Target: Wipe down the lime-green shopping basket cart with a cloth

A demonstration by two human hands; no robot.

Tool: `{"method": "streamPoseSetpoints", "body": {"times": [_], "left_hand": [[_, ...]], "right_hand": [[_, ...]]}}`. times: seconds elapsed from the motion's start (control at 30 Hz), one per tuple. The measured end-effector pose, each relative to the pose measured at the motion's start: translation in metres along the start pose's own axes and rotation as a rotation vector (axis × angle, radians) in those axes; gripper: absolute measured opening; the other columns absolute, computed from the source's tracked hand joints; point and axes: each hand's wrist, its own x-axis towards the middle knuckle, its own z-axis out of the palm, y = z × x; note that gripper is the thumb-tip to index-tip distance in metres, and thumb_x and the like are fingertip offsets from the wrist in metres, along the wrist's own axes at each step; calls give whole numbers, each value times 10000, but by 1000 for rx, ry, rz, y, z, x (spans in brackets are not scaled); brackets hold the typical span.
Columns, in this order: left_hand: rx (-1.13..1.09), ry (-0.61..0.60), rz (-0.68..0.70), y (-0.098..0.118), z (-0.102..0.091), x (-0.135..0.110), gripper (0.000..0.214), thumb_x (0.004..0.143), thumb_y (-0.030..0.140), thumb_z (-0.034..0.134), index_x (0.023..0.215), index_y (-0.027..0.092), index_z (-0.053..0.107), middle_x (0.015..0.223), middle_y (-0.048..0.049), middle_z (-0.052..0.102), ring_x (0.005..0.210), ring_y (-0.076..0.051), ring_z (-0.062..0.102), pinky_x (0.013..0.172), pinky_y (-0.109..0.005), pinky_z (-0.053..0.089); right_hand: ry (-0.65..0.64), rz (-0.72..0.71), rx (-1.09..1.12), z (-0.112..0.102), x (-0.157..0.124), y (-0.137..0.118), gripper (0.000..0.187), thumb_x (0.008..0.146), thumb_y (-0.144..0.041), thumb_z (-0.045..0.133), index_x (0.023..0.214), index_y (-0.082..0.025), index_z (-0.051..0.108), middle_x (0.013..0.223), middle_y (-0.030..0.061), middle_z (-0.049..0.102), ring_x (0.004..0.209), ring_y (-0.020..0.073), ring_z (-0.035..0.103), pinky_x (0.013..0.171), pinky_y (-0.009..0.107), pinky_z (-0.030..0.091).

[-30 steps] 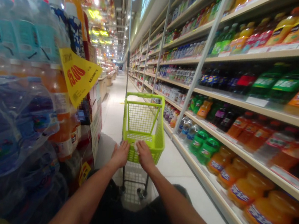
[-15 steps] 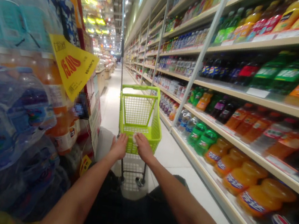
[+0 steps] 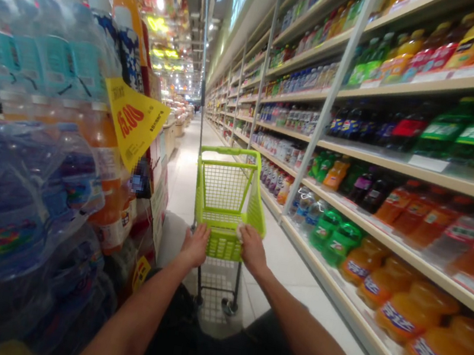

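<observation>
A lime-green shopping cart [image 3: 228, 200] stands in a supermarket aisle straight ahead of me, its basket showing nothing but a small white slip near the rear rim. My left hand [image 3: 196, 244] is closed on the left end of the cart's near rail. My right hand [image 3: 253, 248] is closed on the right end of the same rail, beside the white slip [image 3: 239, 233]. Both forearms stretch forward from the bottom of the view.
Shelves of soft-drink bottles [image 3: 404, 168] run along the right side. Shrink-wrapped bottle packs [image 3: 23, 191] are stacked close on my left, with a yellow price sign [image 3: 134, 122] hanging out. The pale tiled aisle floor [image 3: 185, 163] runs far ahead.
The cart and I have advanced along the aisle, and the view has swayed a little. Both hands keep their hold on the rail.
</observation>
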Motion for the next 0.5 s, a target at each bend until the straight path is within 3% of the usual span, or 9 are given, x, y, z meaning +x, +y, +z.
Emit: {"method": "streamPoseSetpoints", "body": {"times": [0.17,0.23,0.33,0.4,0.5], "left_hand": [[-218,135,-100,15,-5,1,689,717,107,444,1378,118,252,1500,-140,140,1377,-238,127,1086,-539,120],[-557,266,-120,23,-6,6,623,727,89,443,1338,141,336,1480,-116,234,1364,-208,186,1106,-472,142],[-1288,389,-170,37,-9,17,402,796,177,445,1192,148,508,1317,-99,497,1255,-204,400,1074,-392,271],[-1575,361,-181,47,-11,24,324,831,287,450,1090,138,575,1133,-92,625,1114,-207,537,1000,-373,377],[-1744,272,-141,55,-16,30,328,779,349,559,1009,120,605,928,-79,687,930,-193,629,907,-346,454]], "right_hand": [[66,66,201,19,7,-31,534,767,-61,392,1295,-134,421,1311,159,443,1237,246,390,1001,463,379],[91,117,292,22,10,-43,551,744,-80,383,1293,-114,405,1316,164,438,1252,245,371,1017,465,361],[147,211,381,18,14,-60,480,745,-132,403,1224,-115,441,1273,166,471,1228,242,398,1015,453,363],[187,251,434,13,16,-69,432,758,-157,409,1185,-122,457,1260,168,481,1217,238,414,1015,442,364],[204,246,518,6,16,-76,447,775,-173,396,1216,-106,425,1256,180,489,1209,230,432,1021,429,359]]}}
